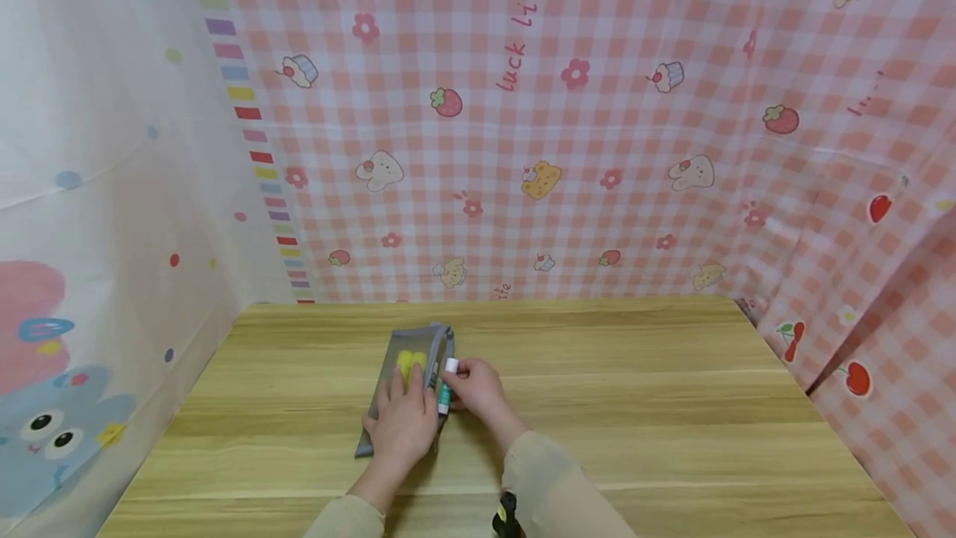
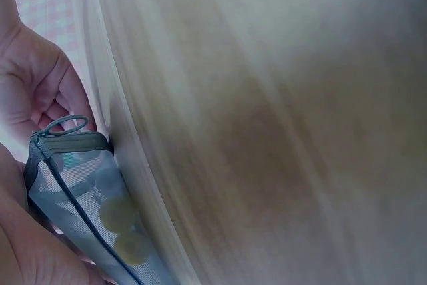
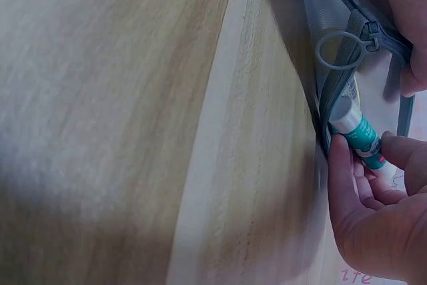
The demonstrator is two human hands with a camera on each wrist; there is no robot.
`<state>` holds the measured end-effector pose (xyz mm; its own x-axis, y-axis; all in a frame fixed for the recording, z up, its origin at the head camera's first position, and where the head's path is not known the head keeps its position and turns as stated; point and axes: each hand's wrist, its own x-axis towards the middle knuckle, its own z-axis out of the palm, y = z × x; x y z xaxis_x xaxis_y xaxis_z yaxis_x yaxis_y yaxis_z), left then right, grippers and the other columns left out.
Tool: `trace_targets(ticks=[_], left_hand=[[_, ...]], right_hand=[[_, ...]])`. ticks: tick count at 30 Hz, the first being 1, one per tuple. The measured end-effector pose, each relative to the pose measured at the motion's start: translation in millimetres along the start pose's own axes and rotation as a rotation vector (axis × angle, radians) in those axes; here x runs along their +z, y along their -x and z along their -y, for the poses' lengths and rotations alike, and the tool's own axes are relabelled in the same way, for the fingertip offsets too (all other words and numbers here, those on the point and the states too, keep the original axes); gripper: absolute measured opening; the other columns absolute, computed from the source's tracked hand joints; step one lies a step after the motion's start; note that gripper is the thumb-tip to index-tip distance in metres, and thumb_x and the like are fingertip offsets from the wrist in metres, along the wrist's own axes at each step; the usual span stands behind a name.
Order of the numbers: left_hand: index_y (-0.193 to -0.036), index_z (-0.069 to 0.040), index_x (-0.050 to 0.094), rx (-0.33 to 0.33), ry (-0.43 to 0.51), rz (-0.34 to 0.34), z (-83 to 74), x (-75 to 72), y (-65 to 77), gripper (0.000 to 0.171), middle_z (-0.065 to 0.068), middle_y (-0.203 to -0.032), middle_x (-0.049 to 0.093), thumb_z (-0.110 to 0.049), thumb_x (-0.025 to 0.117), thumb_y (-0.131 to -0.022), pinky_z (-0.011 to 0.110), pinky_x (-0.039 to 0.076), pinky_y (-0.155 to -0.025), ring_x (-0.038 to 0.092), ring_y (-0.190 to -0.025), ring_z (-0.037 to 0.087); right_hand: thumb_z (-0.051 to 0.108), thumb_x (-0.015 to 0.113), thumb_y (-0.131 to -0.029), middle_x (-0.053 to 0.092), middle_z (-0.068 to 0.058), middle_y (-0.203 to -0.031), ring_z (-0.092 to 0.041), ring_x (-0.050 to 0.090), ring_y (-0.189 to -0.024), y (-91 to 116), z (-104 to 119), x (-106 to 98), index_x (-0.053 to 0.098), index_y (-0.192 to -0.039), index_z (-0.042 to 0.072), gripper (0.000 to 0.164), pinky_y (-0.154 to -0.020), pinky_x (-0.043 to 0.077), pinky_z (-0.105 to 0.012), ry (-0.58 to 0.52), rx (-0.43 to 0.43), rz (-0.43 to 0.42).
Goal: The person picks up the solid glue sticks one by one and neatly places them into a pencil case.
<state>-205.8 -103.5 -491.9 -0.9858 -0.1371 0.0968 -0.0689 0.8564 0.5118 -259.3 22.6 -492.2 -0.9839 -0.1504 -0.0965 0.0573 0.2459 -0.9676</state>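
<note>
A grey mesh zip pouch [image 1: 384, 401] lies on the table, its zipped side parted toward the right. Two yellow rounded things [image 1: 412, 362] show through its mesh. My left hand [image 1: 406, 426] rests on top of the pouch, fingers stretched over the mesh and thumb by the zip edge. At that opening, my right hand [image 1: 478, 388] pinches a glue stick [image 3: 361, 137] between thumb and fingers. The stick has a teal label and white ends; one end reaches in past the zip edge in the right wrist view. A ring-shaped zip pull [image 3: 339, 51] hangs beside it.
The wooden table [image 1: 635, 405] spreads out on both sides of the pouch. Behind it hangs a pink checked cloth [image 1: 568, 131], with a white printed cloth [image 1: 112, 189] at the left. A black strap-like item [image 1: 507, 515] shows beside the right sleeve.
</note>
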Motion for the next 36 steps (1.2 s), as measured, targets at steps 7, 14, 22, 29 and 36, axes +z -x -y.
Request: trace_targets(ticks=[7, 14, 22, 29, 36], left_hand=[[-0.151, -0.008, 0.041, 0.001, -0.001, 0.002, 1.0, 0.3, -0.2, 0.053, 0.029, -0.153, 0.031, -0.031, 0.038, -0.102, 0.085, 0.019, -0.092, 0.025, -0.138, 0.056], [-0.150, -0.010, 0.042, 0.009, 0.007, -0.009, 2.1, 2.3, -0.8, 0.052, 0.029, -0.153, 0.032, -0.031, 0.040, -0.103, 0.085, 0.019, -0.091, 0.026, -0.137, 0.056], [-0.149, -0.010, 0.044, 0.023, -0.004, -0.022, 1.8, 2.6, -1.3, 0.052, 0.027, -0.153, 0.034, -0.031, 0.041, -0.103, 0.084, 0.021, -0.091, 0.027, -0.138, 0.053], [-0.151, -0.009, 0.042, 0.021, 0.004, -0.009, 2.1, 3.1, -1.1, 0.053, 0.026, -0.154, 0.034, -0.032, 0.037, -0.104, 0.085, 0.018, -0.092, 0.022, -0.140, 0.053], [-0.150, -0.008, 0.043, 0.038, -0.016, -0.003, 2.0, 2.2, -0.4, 0.052, 0.028, -0.153, 0.032, -0.030, 0.040, -0.103, 0.086, 0.018, -0.090, 0.022, -0.139, 0.055]], right_hand=[[-0.002, 0.065, -0.091, 0.070, -0.013, -0.082, -0.018, 0.067, -0.065, -2.4, -1.6, 5.5, 0.063, -0.098, -0.010, 0.011, -0.058, 0.058, -0.030, -0.014, 0.033, -0.004], [-0.003, 0.063, -0.093, 0.068, -0.013, -0.082, -0.019, 0.067, -0.067, -1.2, -2.4, 5.7, 0.064, -0.104, -0.011, 0.013, -0.060, 0.058, -0.030, 0.013, 0.045, 0.001], [-0.005, 0.061, -0.093, 0.067, -0.012, -0.082, -0.018, 0.067, -0.069, -0.1, -4.7, 7.3, 0.068, -0.106, -0.011, 0.016, -0.062, 0.058, -0.029, 0.040, 0.022, 0.028], [-0.002, 0.062, -0.094, 0.071, -0.014, -0.095, -0.020, 0.069, -0.076, 1.3, -4.0, 6.7, 0.070, -0.113, -0.008, 0.021, -0.066, 0.058, -0.028, 0.104, -0.018, 0.096], [0.000, 0.060, -0.096, 0.071, -0.016, -0.105, -0.023, 0.070, -0.081, 3.1, -3.9, 3.0, 0.069, -0.119, -0.006, 0.025, -0.069, 0.057, -0.029, 0.167, -0.036, 0.148]])
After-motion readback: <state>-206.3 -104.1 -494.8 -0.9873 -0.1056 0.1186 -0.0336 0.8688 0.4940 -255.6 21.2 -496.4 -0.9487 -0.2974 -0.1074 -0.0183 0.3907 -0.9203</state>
